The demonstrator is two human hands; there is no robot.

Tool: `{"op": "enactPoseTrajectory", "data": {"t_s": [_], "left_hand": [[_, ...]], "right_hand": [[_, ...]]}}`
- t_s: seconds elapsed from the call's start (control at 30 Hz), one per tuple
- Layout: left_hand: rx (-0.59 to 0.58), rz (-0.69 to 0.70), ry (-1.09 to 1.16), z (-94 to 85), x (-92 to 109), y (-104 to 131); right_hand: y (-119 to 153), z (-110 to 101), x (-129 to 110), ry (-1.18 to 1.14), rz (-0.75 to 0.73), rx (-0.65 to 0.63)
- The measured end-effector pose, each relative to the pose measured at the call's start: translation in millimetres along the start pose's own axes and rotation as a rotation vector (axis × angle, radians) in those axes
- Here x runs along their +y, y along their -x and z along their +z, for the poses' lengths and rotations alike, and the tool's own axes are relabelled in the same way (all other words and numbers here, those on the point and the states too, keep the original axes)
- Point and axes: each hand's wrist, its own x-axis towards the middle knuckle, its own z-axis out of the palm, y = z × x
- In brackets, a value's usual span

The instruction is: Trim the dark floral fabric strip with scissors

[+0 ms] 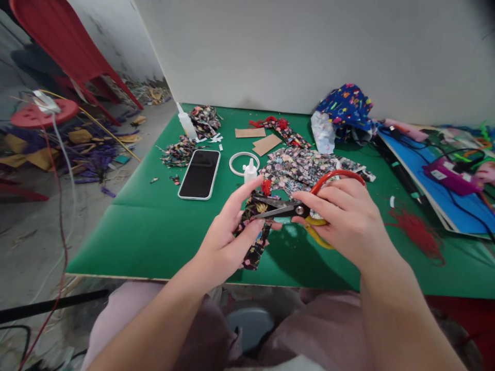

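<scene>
My left hand is closed on a dark floral fabric piece, pinching it between thumb and fingers above the front of the table. A red tassel-like bit shows at the top of that piece. In my right hand are scissors with one red and one yellow handle loop. Their blades are parted and reach leftward over the fabric by my left thumb. Just behind my hands stands a small white squeeze bottle. A larger floral cloth lies spread beyond the scissors.
On the green table lie a phone, a white ring, brown card pieces, fabric scraps and another white bottle. Red thread, a blue folder and a purple device are at the right.
</scene>
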Motion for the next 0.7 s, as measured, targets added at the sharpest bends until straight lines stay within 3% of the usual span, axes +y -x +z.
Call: {"op": "enactPoseTrajectory", "data": {"t_s": [0.2, 0.43, 0.7], "left_hand": [[0.027, -0.088, -0.068, -0.4, 7.7, 0.0], [0.104, -0.042, -0.048, -1.0, 4.3, 0.1], [0.099, -0.051, -0.054, 0.0, 6.0, 1.6]], "right_hand": [[-0.2, 2.1, -1.3, -0.003, 0.007, -0.015], [2.7, 0.9, 6.7, 0.108, 0.046, 0.109], [1.9, 3.5, 4.2, 0.106, 0.054, 0.106]]}}
